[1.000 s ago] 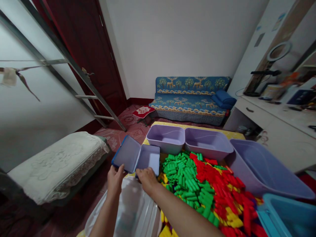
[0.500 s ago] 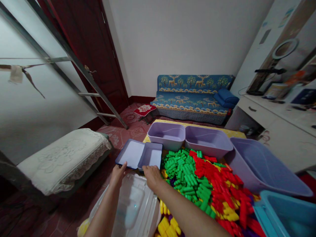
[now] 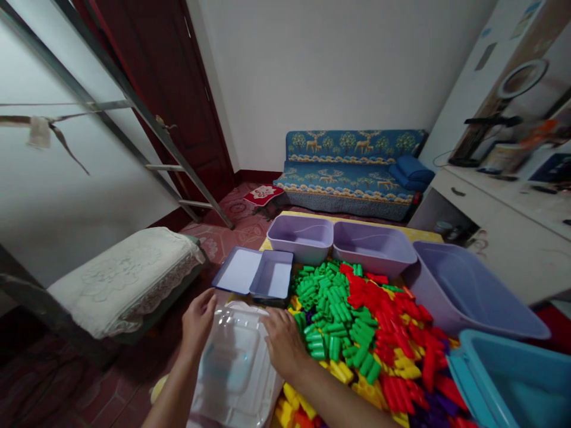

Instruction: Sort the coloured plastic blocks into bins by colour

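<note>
My left hand (image 3: 198, 321) is at the upper left edge of a clear plastic lid (image 3: 238, 356), its fingers loosely bent and apart. On the lid's right edge rests my right hand (image 3: 284, 343), fingers stretched and holding nothing. The lid covers a pale container whose contents are blurred. Just beyond both hands lies a flat hinged case (image 3: 273, 273), opened out, with a white inside and dark rim. To the right of my right hand spreads a heap of green plastic pieces (image 3: 332, 297), with red pieces (image 3: 379, 306) and yellow pieces (image 3: 341, 371) beside them.
Along the table's far side stand a small lilac bin (image 3: 301, 252), another lilac bin (image 3: 375, 261) and a larger lilac tub (image 3: 482, 309). A teal tub (image 3: 473, 368) is at the right front. A cloth-covered bench (image 3: 120, 273) is on the left; a blue sofa (image 3: 348, 184) is beyond.
Both hands have let go of the opened case and drawn back toward me, to the clear lid. The case stays lying open. My view has shifted slightly.
</note>
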A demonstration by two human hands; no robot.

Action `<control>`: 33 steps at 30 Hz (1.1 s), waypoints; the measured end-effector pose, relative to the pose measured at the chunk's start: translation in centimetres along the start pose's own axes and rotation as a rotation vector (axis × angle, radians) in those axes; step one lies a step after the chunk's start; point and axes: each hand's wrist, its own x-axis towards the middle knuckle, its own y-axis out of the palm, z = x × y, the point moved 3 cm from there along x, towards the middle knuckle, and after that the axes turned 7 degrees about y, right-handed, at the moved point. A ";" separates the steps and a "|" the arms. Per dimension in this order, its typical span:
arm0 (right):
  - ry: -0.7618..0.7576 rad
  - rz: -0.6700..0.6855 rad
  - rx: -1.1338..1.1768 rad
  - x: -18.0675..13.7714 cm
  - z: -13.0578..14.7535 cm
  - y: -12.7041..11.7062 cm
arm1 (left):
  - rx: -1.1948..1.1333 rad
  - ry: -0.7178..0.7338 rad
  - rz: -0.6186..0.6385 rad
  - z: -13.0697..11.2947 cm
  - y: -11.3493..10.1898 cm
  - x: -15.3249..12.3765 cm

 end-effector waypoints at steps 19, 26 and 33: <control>0.127 0.149 -0.162 -0.6 0.3 0.5 | 0.515 -0.106 0.241 4.6 -3.3 -5.6; 0.083 0.124 -0.077 -1.3 0.1 -0.3 | 0.560 0.055 0.213 4.9 -2.0 -5.1; 0.007 -0.107 0.222 -5.8 -1.3 -4.0 | 0.305 0.433 0.000 -2.5 1.0 -7.4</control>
